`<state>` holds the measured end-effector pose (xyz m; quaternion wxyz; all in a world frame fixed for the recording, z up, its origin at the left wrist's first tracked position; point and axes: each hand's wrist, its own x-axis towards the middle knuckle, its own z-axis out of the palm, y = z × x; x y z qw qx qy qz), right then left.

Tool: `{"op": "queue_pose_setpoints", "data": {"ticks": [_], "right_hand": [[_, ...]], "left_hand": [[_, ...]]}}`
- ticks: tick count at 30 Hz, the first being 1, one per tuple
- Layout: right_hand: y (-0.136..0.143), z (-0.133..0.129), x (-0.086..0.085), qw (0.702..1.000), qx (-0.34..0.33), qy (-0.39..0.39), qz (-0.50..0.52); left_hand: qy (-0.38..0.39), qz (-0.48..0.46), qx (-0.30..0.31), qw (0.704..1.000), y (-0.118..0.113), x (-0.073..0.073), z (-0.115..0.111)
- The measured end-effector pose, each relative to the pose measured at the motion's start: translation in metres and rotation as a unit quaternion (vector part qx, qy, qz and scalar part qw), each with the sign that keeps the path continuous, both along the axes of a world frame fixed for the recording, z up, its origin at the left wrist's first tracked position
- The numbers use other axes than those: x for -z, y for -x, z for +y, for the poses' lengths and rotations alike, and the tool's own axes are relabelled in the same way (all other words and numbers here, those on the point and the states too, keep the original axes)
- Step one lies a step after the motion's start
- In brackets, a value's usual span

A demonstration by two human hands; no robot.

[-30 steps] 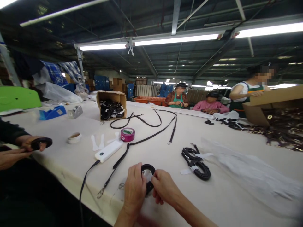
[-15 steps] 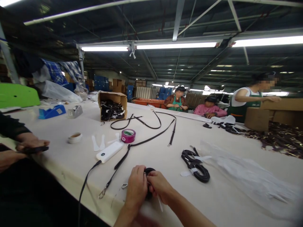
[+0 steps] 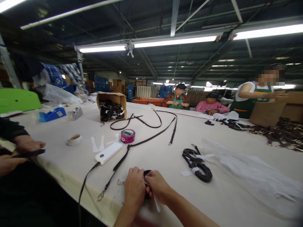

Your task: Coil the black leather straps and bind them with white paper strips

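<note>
At the table's near edge, my left hand (image 3: 135,183) is closed round one side of a coiled black leash (image 3: 147,172). My right hand (image 3: 158,186) pinches the other side, thumb and fingertips pressed to the coil. A white paper strip (image 3: 156,202) hangs down below my right fingers. The leash's metal snap hook (image 3: 120,182) sticks out to the left of my left hand. Most of the coil is hidden behind both hands. On the right lies another coiled black leash (image 3: 200,170), with white strips on it.
A long black leash (image 3: 151,138) sprawls across the table. Nearby are purple tape (image 3: 128,136), a white power bank (image 3: 109,152) with a cable, and a box of leashes (image 3: 124,107). Plastic sheeting (image 3: 246,170) lies right. A co-worker's hands (image 3: 26,145) hold a strap at left.
Both my hands still grip the coiled leash and have barely shifted. The white strip beneath my right hand shows more. At the far right, a co-worker's arm and a carton have moved.
</note>
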<state>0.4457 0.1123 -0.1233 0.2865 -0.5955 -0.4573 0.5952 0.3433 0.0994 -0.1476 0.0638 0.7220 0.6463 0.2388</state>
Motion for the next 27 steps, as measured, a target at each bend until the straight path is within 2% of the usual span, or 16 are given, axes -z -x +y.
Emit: {"op": "queue_pose_setpoints", "data": {"ticks": [8,14,19,27], "right_hand": [[-0.003,-0.002,0.002,0.998,-0.025,-0.033,-0.049],[-0.009,-0.012,0.012,0.991,0.031,-0.126,-0.033],[-0.012,-0.003,0.014,0.994,0.038,-0.099,-0.036],[-0.009,0.011,0.011,0.993,0.039,-0.092,-0.065]], "left_hand": [[0.019,0.051,0.005,0.999,0.003,-0.012,0.0],[0.011,0.05,-0.025,0.998,-0.001,-0.008,-0.002],[0.006,0.045,-0.034,0.998,-0.001,-0.003,-0.001],[-0.003,0.038,-0.031,0.999,-0.002,-0.005,-0.002]]}}
